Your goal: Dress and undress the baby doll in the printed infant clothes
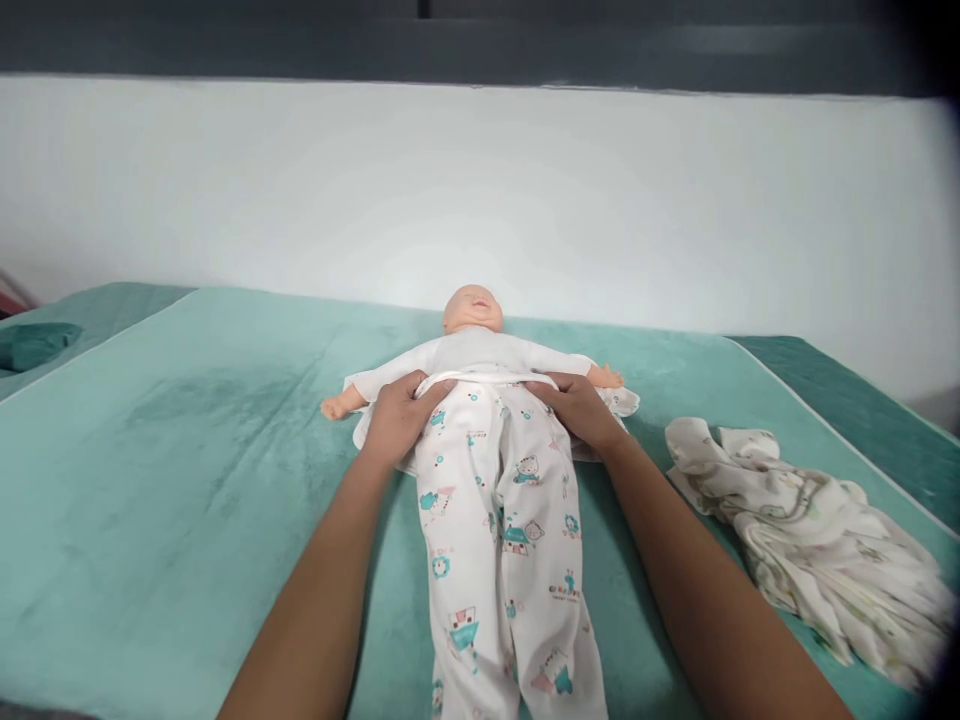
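Note:
A baby doll (473, 309) lies on its back on a teal mat (187, 470), head away from me. It wears a white long-sleeved top (480, 352) and white patterned trousers (502, 540) with small cartoon prints. My left hand (397, 415) grips the trousers' waistband at the doll's left-of-frame hip, fingers curled on the fabric. My right hand (581, 410) holds the waistband on the other side, fingers closed over it. Both forearms reach in from the bottom edge.
A crumpled white printed cloth (810, 535) lies on the mat to the right. A darker green mat (862, 400) borders the right side, another (82, 310) the left with a dark green bundle (34, 343). A white wall stands behind.

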Demonstrator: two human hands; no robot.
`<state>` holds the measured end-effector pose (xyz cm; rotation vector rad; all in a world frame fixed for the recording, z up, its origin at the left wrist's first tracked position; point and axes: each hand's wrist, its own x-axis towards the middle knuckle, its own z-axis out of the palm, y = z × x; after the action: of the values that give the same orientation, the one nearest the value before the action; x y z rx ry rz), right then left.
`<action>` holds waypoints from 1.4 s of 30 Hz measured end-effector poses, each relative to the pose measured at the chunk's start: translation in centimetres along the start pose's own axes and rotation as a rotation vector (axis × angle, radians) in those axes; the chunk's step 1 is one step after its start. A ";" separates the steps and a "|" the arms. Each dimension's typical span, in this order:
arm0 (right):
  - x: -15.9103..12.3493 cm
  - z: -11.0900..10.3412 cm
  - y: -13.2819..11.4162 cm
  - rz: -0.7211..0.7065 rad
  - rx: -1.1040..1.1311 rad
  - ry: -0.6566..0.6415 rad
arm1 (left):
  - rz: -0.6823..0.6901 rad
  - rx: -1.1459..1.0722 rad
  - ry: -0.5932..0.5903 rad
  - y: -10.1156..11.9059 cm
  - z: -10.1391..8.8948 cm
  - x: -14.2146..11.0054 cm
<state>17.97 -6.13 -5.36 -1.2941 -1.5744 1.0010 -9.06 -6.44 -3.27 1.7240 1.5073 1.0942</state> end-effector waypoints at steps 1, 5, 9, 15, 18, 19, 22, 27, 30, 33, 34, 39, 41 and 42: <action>-0.3 -0.5 0.2 0.009 -0.021 -0.059 | -0.010 -0.005 -0.057 -0.3 -0.5 -0.3; -1.8 -2.4 0.6 -0.021 -0.065 -0.316 | -0.050 -0.197 -0.352 -1.6 -2.1 -1.9; -3.6 -2.1 0.4 0.011 -0.103 -0.301 | -0.056 -0.318 -0.362 -2.2 -2.1 -3.5; -5.7 0.4 -0.3 -0.100 -0.139 -0.133 | 0.020 -0.110 -0.112 -1.9 -0.5 -5.4; -6.0 1.6 -0.6 -0.182 -0.184 -0.040 | 0.100 -0.058 0.069 -2.2 0.2 -5.8; -6.1 2.0 -0.7 -0.205 -0.206 0.007 | 0.119 -0.044 0.126 -2.4 0.4 -5.8; -5.9 3.1 -0.8 -0.238 -0.262 0.199 | 0.117 0.028 0.239 -2.8 0.8 -5.3; -5.5 4.1 -0.7 -0.171 -0.274 0.386 | 0.072 0.118 0.245 -2.8 1.2 -4.2; -5.2 3.8 -0.5 -0.135 -0.252 0.331 | 0.089 0.045 0.178 -2.4 1.1 -4.2; -5.2 2.6 -0.5 -0.065 -0.189 0.134 | 0.034 -0.071 0.053 -2.0 0.6 -4.5; -5.3 2.1 -0.5 -0.038 -0.172 0.055 | -0.004 -0.112 0.003 -2.0 0.3 -4.7; -5.9 -0.1 -0.9 0.045 -0.027 -0.293 | -0.111 -0.273 -0.294 -1.9 -1.4 -5.2; -6.2 -0.4 -1.2 0.085 0.026 -0.351 | -0.106 -0.293 -0.379 -1.8 -1.9 -5.3; -6.3 -0.3 -1.4 0.098 0.040 -0.359 | -0.108 -0.300 -0.405 -1.7 -2.1 -5.3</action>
<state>18.52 -12.51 -4.67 -1.2210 -1.7574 1.3798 -11.81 -11.50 -4.75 1.5239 1.1084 0.8070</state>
